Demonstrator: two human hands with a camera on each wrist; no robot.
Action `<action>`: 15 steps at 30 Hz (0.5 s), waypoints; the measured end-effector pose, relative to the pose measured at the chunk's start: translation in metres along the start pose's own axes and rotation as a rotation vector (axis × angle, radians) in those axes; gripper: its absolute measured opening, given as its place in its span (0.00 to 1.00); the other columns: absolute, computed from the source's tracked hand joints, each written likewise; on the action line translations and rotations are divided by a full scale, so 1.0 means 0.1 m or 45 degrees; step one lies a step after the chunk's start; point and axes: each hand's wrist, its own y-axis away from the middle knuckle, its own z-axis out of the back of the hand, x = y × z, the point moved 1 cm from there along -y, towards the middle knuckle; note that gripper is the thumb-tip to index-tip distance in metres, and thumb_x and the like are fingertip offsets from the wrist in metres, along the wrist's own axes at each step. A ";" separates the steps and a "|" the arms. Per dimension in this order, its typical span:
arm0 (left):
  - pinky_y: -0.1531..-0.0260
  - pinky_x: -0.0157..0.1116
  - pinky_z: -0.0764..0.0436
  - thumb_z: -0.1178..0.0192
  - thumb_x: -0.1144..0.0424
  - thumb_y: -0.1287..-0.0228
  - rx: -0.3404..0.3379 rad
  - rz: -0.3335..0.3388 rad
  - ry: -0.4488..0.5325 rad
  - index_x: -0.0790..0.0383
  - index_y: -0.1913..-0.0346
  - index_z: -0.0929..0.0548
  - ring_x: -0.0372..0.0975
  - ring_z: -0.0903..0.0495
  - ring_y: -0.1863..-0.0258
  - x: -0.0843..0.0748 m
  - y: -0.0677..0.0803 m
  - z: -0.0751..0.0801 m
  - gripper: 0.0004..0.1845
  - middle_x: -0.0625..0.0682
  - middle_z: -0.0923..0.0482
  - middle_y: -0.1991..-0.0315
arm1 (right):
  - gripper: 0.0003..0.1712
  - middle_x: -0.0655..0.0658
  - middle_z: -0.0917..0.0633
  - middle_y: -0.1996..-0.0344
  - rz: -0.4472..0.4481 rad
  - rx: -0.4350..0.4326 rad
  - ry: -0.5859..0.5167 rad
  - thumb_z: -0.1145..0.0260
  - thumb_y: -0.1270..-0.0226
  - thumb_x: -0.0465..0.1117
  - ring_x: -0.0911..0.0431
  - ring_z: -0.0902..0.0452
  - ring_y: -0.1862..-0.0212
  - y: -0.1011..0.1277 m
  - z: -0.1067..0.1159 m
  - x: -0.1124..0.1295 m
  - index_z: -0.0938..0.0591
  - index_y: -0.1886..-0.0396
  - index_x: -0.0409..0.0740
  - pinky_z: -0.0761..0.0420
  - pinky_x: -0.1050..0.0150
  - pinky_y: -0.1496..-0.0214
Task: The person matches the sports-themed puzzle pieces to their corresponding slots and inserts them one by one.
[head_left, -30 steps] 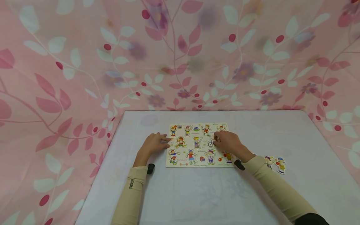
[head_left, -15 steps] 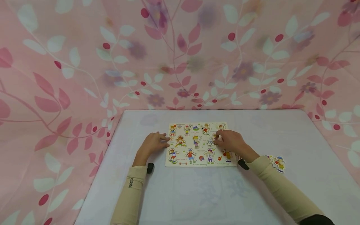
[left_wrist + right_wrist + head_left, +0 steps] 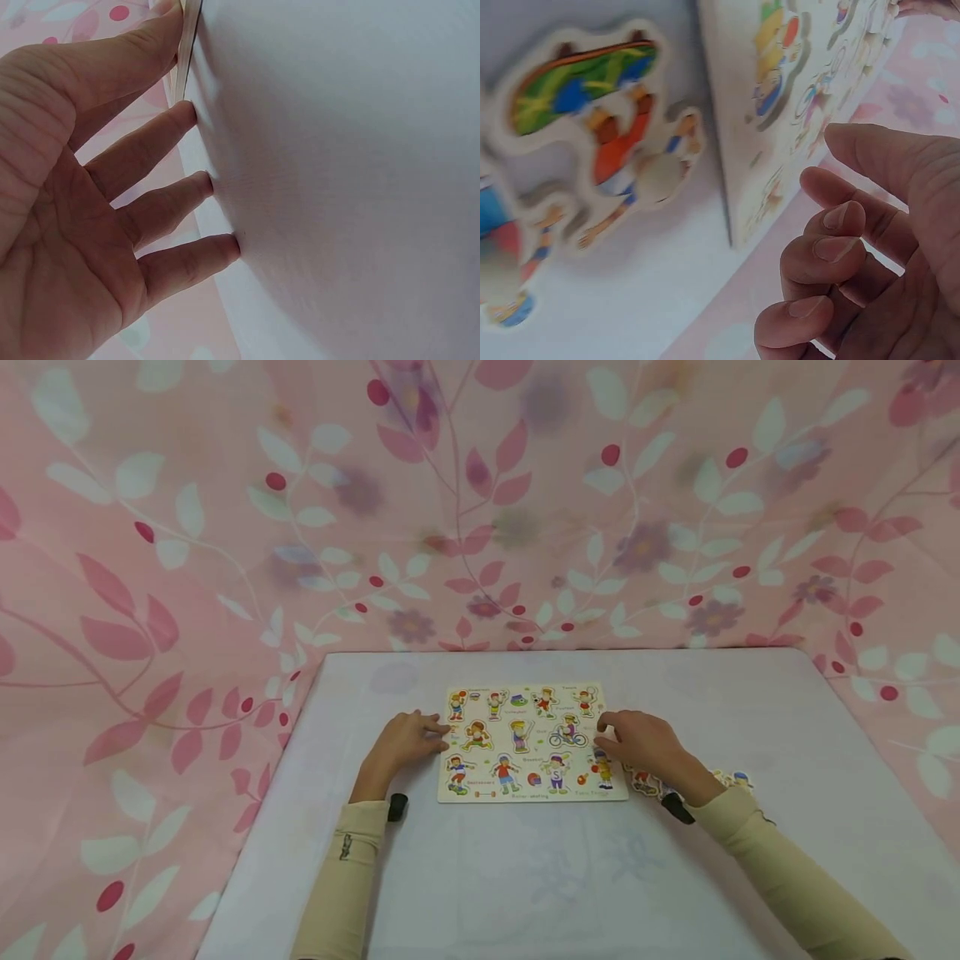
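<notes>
My left hand (image 3: 408,742) lies flat, steadying the board (image 3: 530,792). My right (image 3: 641,743) hovers loose and empty; best to pinch the skater piece (image 3: 604,124) by its edges.

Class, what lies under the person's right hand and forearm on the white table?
Loose cut-out figure pieces lie beside the wooden puzzle board, partly covered by the right hand; their full number cannot be seen.

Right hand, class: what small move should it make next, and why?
Probably reach back to the loose skateboarder piece lying on the table beside the puzzle board. The right hand holds nothing, while the left hand rests at the board's left edge.
</notes>
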 end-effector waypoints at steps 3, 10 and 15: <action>0.32 0.53 0.40 0.31 0.51 0.40 0.001 0.004 -0.005 0.51 0.45 0.14 0.58 0.38 0.30 0.00 0.00 0.00 0.20 0.52 0.25 0.36 | 0.13 0.52 0.25 0.80 -0.008 0.010 -0.008 0.32 0.34 0.48 0.57 0.32 0.77 0.08 0.02 -0.05 0.17 0.55 0.46 0.36 0.62 0.78; 0.32 0.54 0.40 0.30 0.52 0.40 0.004 0.012 0.009 0.52 0.45 0.14 0.58 0.39 0.30 -0.01 0.00 0.01 0.20 0.52 0.25 0.36 | 0.14 0.51 0.26 0.79 -0.063 0.035 0.005 0.32 0.33 0.47 0.57 0.32 0.77 0.24 0.03 -0.15 0.17 0.53 0.45 0.35 0.62 0.78; 0.32 0.55 0.40 0.30 0.53 0.40 0.000 0.015 -0.004 0.51 0.45 0.14 0.59 0.38 0.30 -0.02 0.01 0.01 0.20 0.52 0.25 0.36 | 0.14 0.51 0.25 0.77 -0.108 0.048 0.016 0.32 0.34 0.48 0.56 0.31 0.74 0.33 -0.01 -0.22 0.17 0.54 0.46 0.33 0.62 0.75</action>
